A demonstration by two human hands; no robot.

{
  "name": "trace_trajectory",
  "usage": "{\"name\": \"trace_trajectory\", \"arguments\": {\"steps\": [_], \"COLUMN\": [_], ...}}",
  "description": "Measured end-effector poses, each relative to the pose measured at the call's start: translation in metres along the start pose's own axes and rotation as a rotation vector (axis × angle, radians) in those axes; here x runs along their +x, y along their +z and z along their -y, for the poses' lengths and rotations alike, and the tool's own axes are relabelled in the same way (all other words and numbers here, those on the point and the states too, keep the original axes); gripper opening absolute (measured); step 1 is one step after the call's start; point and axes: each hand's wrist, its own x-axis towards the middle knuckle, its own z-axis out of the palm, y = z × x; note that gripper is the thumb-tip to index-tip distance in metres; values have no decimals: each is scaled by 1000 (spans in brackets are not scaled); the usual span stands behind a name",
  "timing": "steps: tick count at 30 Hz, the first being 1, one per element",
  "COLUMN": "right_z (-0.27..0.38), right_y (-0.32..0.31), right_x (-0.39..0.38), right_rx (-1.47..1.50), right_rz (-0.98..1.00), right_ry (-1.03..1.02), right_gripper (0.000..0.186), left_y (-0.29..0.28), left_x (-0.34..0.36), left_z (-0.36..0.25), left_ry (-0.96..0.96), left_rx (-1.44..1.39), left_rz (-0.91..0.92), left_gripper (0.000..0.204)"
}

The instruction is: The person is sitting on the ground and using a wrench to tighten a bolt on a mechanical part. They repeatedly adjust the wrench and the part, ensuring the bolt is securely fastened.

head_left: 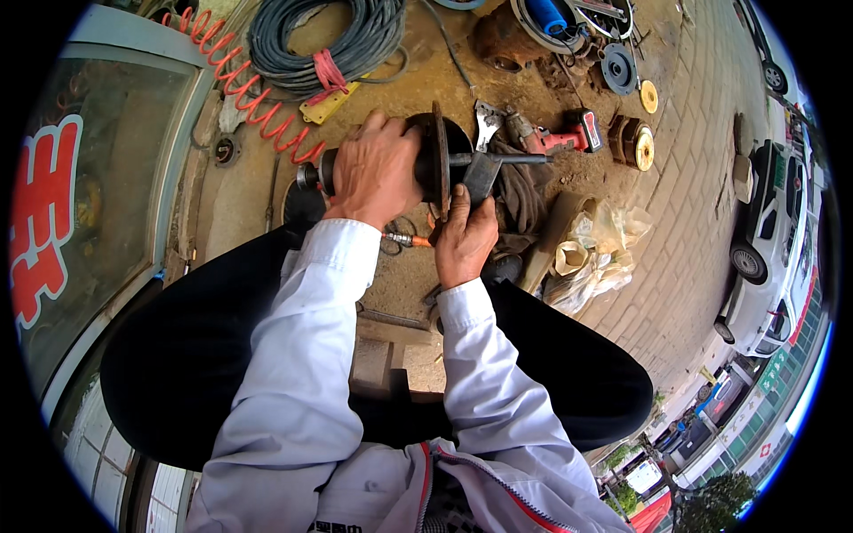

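Observation:
My left hand (pixel 378 169) is wrapped round the dark, round body of a machine part with a flange and shaft, held level above the ground. Its rusty round flange (pixel 439 160) stands edge-on just right of my knuckles, and a thin dark shaft (pixel 529 159) sticks out to the right. A round knob-like end (pixel 307 176) shows on the left side. My right hand (pixel 466 235) pinches a dark grey rectangular block (pixel 481 176) between thumb and fingers. The block lies against or just in front of the shaft, close to the flange; whether they touch, I cannot tell.
Beyond my hands lie a coiled black hose (pixel 324 44), a red spiral air hose (pixel 233 84) and a red cordless power tool (pixel 569 135). Wire spools (pixel 633 142) and a crumpled plastic bag (pixel 597 253) are at right. A glass door (pixel 115 160) stands left.

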Motion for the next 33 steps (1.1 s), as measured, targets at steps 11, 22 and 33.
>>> {"name": "trace_trajectory", "arguments": {"steps": [11,22,33], "right_z": [0,0,-1], "right_y": [-4,-4,-10], "right_x": [5,4,9], "right_rx": [-22,-32,-93], "right_rz": [22,31,19], "right_ry": [-242,-165,-245], "right_gripper": [26,26,25], "left_y": [18,2,0], "left_x": [-7,2,2], "left_z": [0,0,-1], "left_ry": [11,6,-14], "left_rx": [98,15,28], "left_rz": [-207,-6,16], "left_gripper": [33,36,33]}}
